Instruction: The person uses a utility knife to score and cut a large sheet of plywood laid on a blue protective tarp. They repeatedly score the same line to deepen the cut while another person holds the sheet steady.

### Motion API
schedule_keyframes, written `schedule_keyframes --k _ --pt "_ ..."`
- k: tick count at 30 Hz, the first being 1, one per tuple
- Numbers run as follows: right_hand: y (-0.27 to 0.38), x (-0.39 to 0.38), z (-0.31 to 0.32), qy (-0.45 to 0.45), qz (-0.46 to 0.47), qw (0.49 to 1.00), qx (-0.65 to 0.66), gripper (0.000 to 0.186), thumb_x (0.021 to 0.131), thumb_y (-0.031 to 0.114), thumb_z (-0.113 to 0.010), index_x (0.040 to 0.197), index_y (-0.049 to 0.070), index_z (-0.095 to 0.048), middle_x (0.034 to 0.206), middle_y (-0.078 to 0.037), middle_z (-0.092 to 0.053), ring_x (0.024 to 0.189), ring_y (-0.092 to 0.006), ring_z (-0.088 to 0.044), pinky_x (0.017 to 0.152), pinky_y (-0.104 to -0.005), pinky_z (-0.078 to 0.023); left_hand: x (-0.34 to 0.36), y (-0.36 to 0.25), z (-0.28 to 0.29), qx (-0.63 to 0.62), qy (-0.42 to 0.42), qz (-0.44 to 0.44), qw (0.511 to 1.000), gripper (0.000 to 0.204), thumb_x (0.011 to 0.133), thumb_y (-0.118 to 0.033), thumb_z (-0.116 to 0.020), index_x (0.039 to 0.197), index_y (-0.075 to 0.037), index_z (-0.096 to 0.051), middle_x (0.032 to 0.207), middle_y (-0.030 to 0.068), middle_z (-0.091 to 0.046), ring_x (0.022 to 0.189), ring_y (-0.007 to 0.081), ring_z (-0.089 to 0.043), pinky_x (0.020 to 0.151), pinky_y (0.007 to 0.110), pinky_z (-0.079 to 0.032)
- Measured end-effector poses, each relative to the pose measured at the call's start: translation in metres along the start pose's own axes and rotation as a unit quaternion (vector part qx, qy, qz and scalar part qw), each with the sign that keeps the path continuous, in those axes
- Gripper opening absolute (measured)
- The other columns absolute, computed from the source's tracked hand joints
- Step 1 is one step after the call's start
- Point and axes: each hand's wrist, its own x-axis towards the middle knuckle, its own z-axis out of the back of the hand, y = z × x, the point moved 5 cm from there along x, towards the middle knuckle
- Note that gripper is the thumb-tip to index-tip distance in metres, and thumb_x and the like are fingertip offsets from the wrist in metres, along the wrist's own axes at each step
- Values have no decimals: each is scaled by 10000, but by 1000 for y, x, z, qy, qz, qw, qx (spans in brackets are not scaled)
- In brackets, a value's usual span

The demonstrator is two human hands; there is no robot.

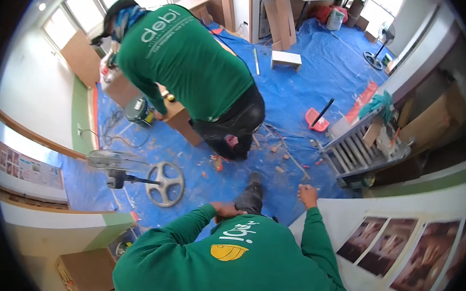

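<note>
On my feed, the left hand [227, 209] lies on the dark trousers [249, 198], its fingertips hard to make out; the green top [247, 275] hides the trousers' upper part. The right hand [308, 196], well apart, curls just beside the white wall [341, 215]; I cannot tell whether it holds anything.

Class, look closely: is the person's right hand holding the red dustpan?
No, the red dustpan lies on the blue sheet, well apart from the right hand.
</note>
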Motion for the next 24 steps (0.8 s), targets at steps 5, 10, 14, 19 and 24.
schedule_keyframes --k 5,10,14,19,24 --pt "-147 9 64 57 231 853 -464 321 996 357 -595 997 62 -722 837 -186 -728 728 -368 -681 664 -542 -519 -4 -115 88 -197 57 -44 978 1010 907 -801 -528 1503 12 -457 1443 222 -578 1310 359 -575 1029 546 -515" --pt "-203 -35 84 199 -47 875 -439 283 895 322 -585 984 104 -743 885 -169 -738 855 -400 -711 769 -573 -546 36 -75 140 -368 62 119 920 1013 905 -818 -497 1526 -20 -430 1402 300 -584 1203 446 -635 1000 582 -527" --pt "-191 2 106 206 -100 898 -377 285 916 320 -579 981 89 -735 896 -186 -735 842 -392 -709 738 -561 -534 83 -32 139 -392 -2 160 906 939 937 -755 -521 1521 -23 -441 1351 288 -630 1083 426 -697 1005 535 -546" --pt "-169 146 118 226 -49 909 -347 292 944 318 -572 977 71 -724 910 -207 -731 826 -381 -707 701 -545 -517 190 23 118 -123 43 -1 991 690 909 -600 -631 1348 -68 -635 1233 259 -698 1108 367 -688 982 510 -536" --pt "-118 368 192 208 200 889 -356 302 971 315 -564 974 52 -713 924 -229 -727 811 -371 -705 663 -529 -501 274 -105 201 -113 -132 -64 983 539 877 -530 -678 1168 -80 -742 1142 243 -728 1084 318 -692 933 488 -543"
